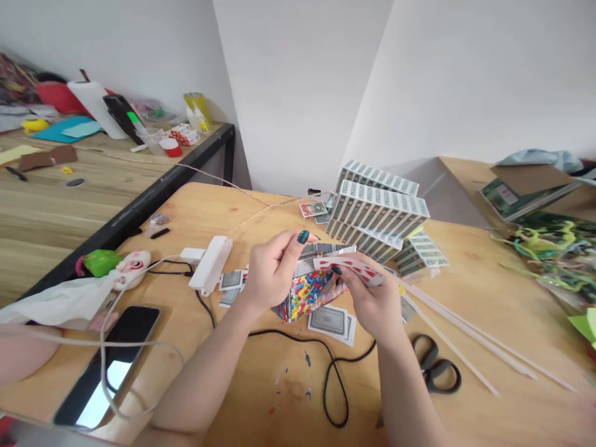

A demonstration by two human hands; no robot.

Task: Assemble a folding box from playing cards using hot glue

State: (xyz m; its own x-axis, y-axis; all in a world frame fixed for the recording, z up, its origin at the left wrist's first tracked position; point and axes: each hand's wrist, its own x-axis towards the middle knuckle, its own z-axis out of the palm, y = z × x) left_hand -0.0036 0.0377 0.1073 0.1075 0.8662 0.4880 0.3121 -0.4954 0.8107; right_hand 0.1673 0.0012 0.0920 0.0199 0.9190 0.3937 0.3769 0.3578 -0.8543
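My right hand [372, 295] is closed round a small stack of playing cards [350, 267], red pips facing up, held above the wooden table [261, 385]. My left hand [274, 267] hovers just left of the stack with fingers curled and thumb and forefinger pinched near the cards' edge; I cannot make out anything in it. Below both hands stands a colourful printed box [310, 295]. Loose face-down cards [331, 321] lie on the table in front of it, and more cards [230, 280] lie to the left.
Stacked card boxes [377, 211] rise behind the hands. Black scissors [435, 366] and thin white sticks [465, 332] lie to the right. A black cable [335, 379], a white charger [212, 264] and a phone [112, 363] lie left and near. A second cluttered table [56, 186] stands at the left.
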